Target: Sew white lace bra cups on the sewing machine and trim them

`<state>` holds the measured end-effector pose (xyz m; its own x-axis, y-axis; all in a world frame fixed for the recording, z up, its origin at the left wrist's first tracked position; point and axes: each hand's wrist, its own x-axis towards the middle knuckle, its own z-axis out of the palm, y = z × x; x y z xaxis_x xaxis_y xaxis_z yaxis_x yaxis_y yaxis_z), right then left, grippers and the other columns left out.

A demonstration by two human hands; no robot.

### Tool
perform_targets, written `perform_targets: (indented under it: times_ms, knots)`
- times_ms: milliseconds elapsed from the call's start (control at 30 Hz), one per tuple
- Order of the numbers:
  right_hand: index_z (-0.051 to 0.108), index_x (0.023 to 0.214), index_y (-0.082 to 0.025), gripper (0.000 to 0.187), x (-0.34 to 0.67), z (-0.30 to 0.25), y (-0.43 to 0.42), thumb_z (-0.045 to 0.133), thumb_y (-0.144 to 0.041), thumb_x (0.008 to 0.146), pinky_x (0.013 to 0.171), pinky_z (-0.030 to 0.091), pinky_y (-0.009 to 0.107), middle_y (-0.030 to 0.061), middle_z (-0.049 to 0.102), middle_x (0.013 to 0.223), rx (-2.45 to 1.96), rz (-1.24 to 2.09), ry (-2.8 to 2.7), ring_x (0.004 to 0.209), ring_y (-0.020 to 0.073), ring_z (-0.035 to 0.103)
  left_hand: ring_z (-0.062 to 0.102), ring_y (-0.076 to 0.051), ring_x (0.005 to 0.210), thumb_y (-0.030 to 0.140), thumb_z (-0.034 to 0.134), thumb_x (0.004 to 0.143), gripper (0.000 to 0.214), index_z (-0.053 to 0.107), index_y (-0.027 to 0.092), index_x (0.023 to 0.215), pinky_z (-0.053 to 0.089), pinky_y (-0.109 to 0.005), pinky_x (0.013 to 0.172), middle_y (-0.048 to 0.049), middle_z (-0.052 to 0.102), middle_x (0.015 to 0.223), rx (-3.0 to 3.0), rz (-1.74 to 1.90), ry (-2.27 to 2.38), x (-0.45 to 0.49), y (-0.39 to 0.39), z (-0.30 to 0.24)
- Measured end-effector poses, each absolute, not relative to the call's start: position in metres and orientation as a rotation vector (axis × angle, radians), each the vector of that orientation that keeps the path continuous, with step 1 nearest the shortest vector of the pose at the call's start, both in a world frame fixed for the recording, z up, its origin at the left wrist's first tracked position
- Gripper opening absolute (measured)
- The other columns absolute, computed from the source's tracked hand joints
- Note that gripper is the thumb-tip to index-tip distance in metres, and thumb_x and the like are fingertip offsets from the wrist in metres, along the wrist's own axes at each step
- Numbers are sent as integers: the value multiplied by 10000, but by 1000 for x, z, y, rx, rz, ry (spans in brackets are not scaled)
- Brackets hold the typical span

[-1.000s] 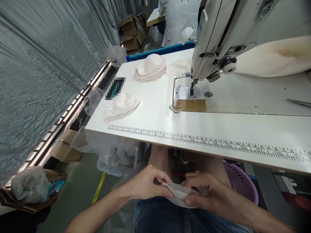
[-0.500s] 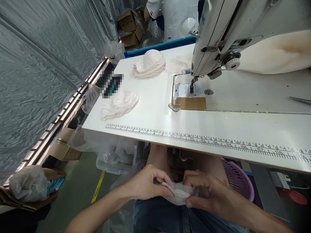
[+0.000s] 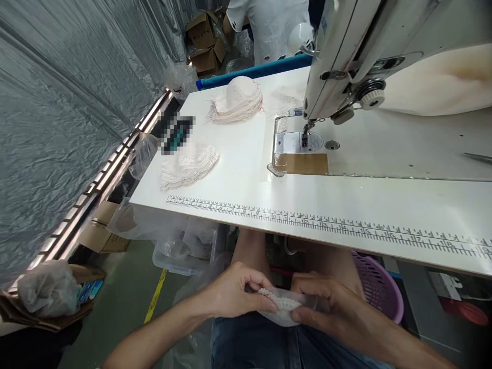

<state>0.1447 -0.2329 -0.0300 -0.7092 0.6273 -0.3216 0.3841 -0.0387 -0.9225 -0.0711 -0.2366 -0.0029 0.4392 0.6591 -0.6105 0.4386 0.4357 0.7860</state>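
Observation:
Over my lap, below the table's front edge, both hands pinch a small piece of white sheer fabric with lace trim [image 3: 282, 303]. My left hand [image 3: 244, 292] grips its left end between thumb and fingers. On the right end, my right hand [image 3: 321, 300] is closed with the thumb on the near side. The lace band runs between the two thumbs, and part of the fabric is hidden by my fingers. On the white table lie a stack of scalloped lace pieces [image 3: 189, 166] and a pile of pale pieces with loose pink threads [image 3: 237, 102].
A sewing machine [image 3: 338, 66] stands at the table's right, its needle over the metal plate. A printed ruler [image 3: 326, 223] follows the front edge. Metal scissors or tweezers [image 3: 478, 158] lie far right. Below are a purple basket [image 3: 378, 289] and a plastic bin [image 3: 180, 259]. A person [image 3: 269, 31] is behind.
My hands have barely moved and keep hold of the lace-trimmed fabric. My right thumb has shifted slightly left, and the lace band lies a little differently between the thumbs.

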Motion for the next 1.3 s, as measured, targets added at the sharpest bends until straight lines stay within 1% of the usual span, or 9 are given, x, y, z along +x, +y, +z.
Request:
perform_targets:
  times_ms: [133,233,400,500,667,833,967,1133,1300]
  knots:
    - [592,741,-200,185,147,-35,-235,588,-351,847,636,394,240,-14,582,739,-1088,1850,-2040,730,160,553,405,-69,533,280,736,677,209,738,110,799,305,-166,502,22,561,564,1202,185,1184,-69,-239,-6]
    - [595,737,-202,214,146,-38,-237,544,-359,873,651,390,247,-15,575,725,-1105,1811,-2067,726,161,544,410,-69,537,308,730,689,242,735,109,827,304,-163,502,22,559,568,1208,203,1158,-68,-240,-7]
    - [601,745,-202,259,149,-40,-238,523,-407,881,642,380,244,-13,587,735,-1140,1794,-2074,722,163,543,563,-118,682,294,774,644,319,722,123,909,394,-170,624,-25,673,727,1206,272,1133,-70,-241,-7]
    - [595,723,-204,282,152,-41,-240,529,-436,870,618,372,240,-15,574,709,-1192,1759,-2090,700,162,534,595,-138,734,297,787,626,344,718,128,918,410,-173,649,-39,692,775,1185,297,1146,-70,-243,-11]
    - [578,723,-210,197,152,-40,-240,550,-361,847,614,369,239,-12,586,717,-1246,1717,-2092,724,172,537,550,-108,641,284,773,638,320,714,102,894,383,-167,587,-28,659,700,1089,344,1161,-66,-249,-21]
    - [548,712,-201,225,148,-43,-240,524,-360,870,581,329,242,-12,546,697,-1233,1739,-2121,684,156,506,502,-86,591,288,770,636,324,716,94,891,358,-167,561,-15,627,659,1027,372,1135,-60,-251,-24]
    - [518,690,-191,265,149,-46,-244,526,-384,871,579,317,247,-12,520,683,-1270,1730,-2126,666,154,493,467,-72,545,340,751,652,293,722,90,803,326,-168,521,-8,604,614,948,366,1187,-55,-253,-24]
    - [584,754,-194,262,157,-43,-246,572,-435,854,633,345,247,-8,566,751,-1244,1837,-2055,756,177,521,406,-62,508,406,758,624,355,726,78,757,289,-183,499,7,544,552,896,310,1231,-55,-255,-23]
    - [609,776,-217,197,164,-40,-246,637,-406,824,687,353,243,-30,592,793,-1183,1885,-2014,827,177,531,430,-72,527,436,779,590,389,726,78,734,302,-194,517,-9,568,572,865,283,1232,-56,-255,-21]
